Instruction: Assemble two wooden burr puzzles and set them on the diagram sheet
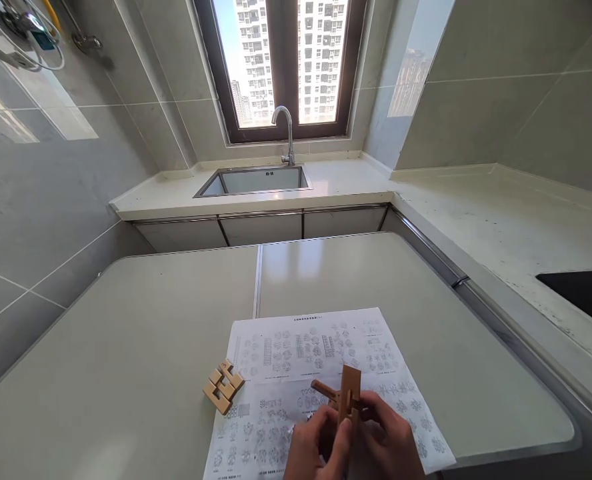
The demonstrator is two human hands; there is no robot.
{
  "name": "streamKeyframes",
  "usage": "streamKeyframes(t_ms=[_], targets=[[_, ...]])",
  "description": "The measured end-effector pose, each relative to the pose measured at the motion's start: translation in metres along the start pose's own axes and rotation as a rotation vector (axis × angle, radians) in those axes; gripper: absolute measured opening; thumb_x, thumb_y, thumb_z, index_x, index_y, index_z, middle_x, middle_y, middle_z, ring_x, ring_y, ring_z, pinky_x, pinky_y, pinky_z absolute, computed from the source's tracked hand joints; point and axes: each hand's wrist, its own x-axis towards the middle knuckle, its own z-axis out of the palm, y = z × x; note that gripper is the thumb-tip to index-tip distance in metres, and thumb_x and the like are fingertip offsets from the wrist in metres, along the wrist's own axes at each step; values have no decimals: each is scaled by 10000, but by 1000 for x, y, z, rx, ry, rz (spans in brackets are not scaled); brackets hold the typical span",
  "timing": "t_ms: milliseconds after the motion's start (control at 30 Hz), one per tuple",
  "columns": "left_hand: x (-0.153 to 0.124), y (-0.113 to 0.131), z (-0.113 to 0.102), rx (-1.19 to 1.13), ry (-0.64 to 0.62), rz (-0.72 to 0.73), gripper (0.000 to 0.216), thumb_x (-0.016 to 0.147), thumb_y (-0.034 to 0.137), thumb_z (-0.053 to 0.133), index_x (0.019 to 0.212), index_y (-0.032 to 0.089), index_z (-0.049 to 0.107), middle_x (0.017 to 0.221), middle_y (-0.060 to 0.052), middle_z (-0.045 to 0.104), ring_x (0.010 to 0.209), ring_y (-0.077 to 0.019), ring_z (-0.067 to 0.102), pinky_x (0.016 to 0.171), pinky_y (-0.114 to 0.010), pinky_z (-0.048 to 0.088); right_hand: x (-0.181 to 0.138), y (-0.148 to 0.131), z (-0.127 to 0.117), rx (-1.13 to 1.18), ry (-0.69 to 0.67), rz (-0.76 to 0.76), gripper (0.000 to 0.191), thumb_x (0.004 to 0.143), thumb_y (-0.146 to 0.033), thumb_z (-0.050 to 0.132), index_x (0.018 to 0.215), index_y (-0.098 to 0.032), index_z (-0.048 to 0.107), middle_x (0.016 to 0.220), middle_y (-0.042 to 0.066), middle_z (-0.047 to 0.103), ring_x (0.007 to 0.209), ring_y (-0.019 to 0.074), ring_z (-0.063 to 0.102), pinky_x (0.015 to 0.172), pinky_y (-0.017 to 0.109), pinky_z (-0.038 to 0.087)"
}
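Over the lower part of a printed sheet, my left hand (pixel 322 441) and my right hand (pixel 389 433) close together around a wooden interlocking puzzle (pixel 350 385). One flat piece of it stands upright, and a thinner stick juts out to the left. My left thumb presses on the front of the upright piece; the right fingers grip it from the right side. The lower part of the puzzle is hidden by my hands. To the left, another group of notched wooden puzzle pieces (pixel 224 387) lies on the edge of the instruction sheet (pixel 306 340), which carries small assembly diagrams.
The sheet lies on a pale folding table (pixel 176 320) with a seam down its middle. Beyond it is a counter (pixel 336 175) with a sink (pixel 256 180) and a faucet (pixel 290 137) under a window. Another counter runs along the right, holding a black cooktop (pixel 589 293).
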Motion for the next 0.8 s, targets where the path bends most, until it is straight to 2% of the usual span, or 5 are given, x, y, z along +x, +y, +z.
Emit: streamKeyframes(t_ms=[167,400,633,800], targets=[[2,1,3,49,56,12,509,918,645,503,673,201,468,513,38,445,495,-113,420,511,-239,281,0,-1,0,-35,10,-19,389,804,-620,720,887,-240,723,800,47,772,685,224,741,582,241,601],[3,-4,5,162,158,52,534,925,643,485,628,200,459,505,40,402,495,-112,404,516,-243,274,-1,1,2,-64,28,-30,392,823,-623,697,870,-236,733,787,51,766,673,224,735,547,240,589],[4,-13,11,262,266,121,504,922,623,485,636,207,482,521,32,402,472,-115,378,507,-261,244,4,11,-4,-109,-17,-166,344,860,-576,687,834,-236,737,883,62,772,713,209,718,658,270,600],[3,-15,10,248,287,114,523,903,659,481,626,215,455,527,33,375,479,-121,366,510,-253,267,7,19,-9,-109,-93,-254,212,897,-433,691,859,-230,737,926,74,771,711,198,715,645,270,602]])
